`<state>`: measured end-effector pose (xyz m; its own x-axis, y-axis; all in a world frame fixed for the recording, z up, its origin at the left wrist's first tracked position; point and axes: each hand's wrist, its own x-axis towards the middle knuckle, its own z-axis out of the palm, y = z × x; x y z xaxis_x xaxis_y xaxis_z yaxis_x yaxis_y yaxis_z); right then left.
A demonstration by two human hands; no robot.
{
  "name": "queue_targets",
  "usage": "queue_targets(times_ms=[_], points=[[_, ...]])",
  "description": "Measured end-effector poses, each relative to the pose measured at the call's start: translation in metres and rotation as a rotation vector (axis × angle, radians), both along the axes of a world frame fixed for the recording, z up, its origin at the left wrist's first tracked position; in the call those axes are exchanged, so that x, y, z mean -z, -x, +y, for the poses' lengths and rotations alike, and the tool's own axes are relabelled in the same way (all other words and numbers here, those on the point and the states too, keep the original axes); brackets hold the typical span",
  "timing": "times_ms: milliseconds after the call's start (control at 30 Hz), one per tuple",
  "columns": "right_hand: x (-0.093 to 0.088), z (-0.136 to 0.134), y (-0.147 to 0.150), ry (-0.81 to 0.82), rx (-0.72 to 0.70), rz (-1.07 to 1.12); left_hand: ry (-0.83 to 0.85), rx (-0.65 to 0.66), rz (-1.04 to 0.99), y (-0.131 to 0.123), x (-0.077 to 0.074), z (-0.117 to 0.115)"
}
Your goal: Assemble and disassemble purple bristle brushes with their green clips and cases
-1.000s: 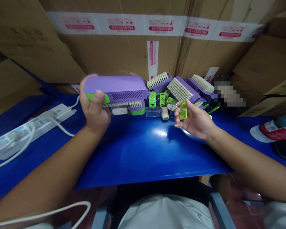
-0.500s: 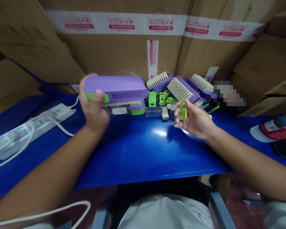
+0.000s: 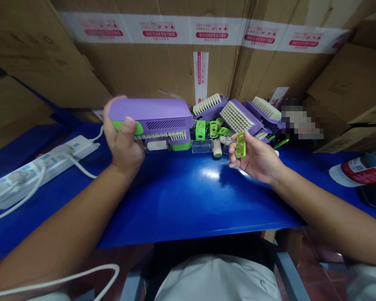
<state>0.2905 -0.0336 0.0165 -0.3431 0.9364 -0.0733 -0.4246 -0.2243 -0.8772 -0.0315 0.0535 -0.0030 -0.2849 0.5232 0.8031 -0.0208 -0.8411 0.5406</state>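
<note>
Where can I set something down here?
Bare blue table lies between the left forearm and right forearm, bordered by its near edge. It's crowded at the back, where purple brushes and green plates are heaped, and leftward around the power strip.

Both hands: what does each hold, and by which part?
Left hand: a purple piece, by its left end, thumb on the green patch. Right hand: a small green plate, thumb at its right edge.
</note>
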Motion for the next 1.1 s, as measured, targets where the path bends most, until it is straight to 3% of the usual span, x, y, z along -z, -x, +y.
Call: queue_targets(times_ms=[567, 1100], points=[[-0.0001, 0.0002, 0.0001, -0.004, -0.011, 0.011, -0.015, 0.069, 0.016, 0.0043, 0.0019, 0.0033], [-0.0006, -0.0006, 0.0002, -0.005, -0.022, 0.000, -0.025, 0.045, 0.007, 0.0041, 0.0021, 0.0031]])
